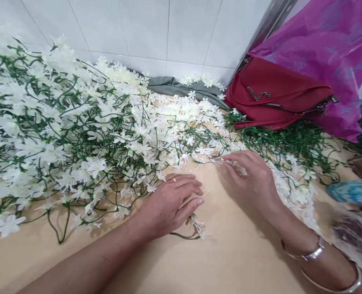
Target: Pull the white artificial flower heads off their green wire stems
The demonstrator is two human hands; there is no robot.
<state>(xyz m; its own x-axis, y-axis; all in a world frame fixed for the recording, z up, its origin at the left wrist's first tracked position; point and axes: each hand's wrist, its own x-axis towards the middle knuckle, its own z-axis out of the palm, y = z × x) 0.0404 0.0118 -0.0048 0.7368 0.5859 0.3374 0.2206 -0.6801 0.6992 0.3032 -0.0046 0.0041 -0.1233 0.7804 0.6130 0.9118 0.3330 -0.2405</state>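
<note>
My left hand [173,202] rests low over the table with bent fingers, thumb and index tips close together. A fine pale thread shows at those tips; what they hold, if anything, is too small to make out. Just below it lies a green stem with white stamens [196,223], partly hidden by the hand. At the edge of the loose pieces, my right hand [254,177] pinches at thin white stamen strands [210,154]. A large heap of white artificial flowers on green stems [67,122] reaches up to my left hand.
Loose white blossoms [184,108] lie behind the hands, near a grey-green cloth [171,85] along the tiled wall [147,28]. A red handbag [275,92] sits on green stems [279,141] before a purple plastic bag [328,49]. More white strands [297,196] lie at right.
</note>
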